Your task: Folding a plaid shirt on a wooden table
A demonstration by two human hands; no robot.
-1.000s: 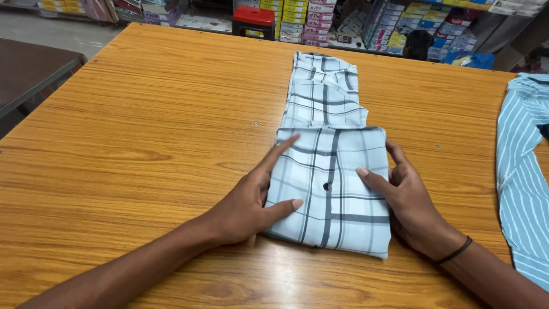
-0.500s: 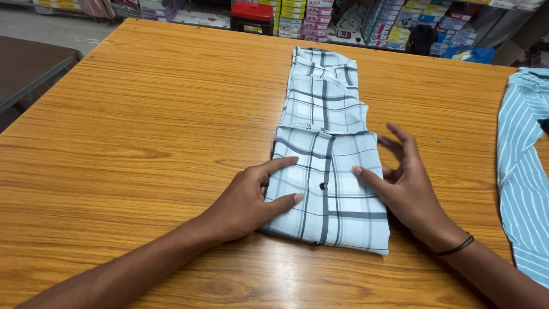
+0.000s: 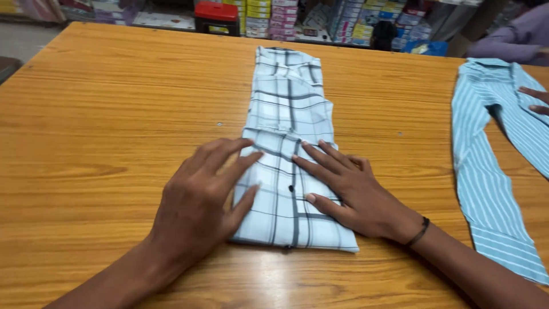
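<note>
Checked shirt [image 3: 286, 114]: folded lengthwise, centre of wooden table [image 3: 114, 114], near third doubled over. Left hand [image 3: 200, 200] and right hand [image 3: 349, 191]: flat, fingers spread, pressing the fold, gripping nothing. Risk: uneven pressure could skew or spring the fold. Striped shirt [image 3: 486, 189]: far right.

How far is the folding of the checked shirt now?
Done: the checked shirt is a narrow strip, its near end doubled over. In hand: left hand and right hand lie flat on that fold. Left: the collar half lies unfolded on the table.
</note>
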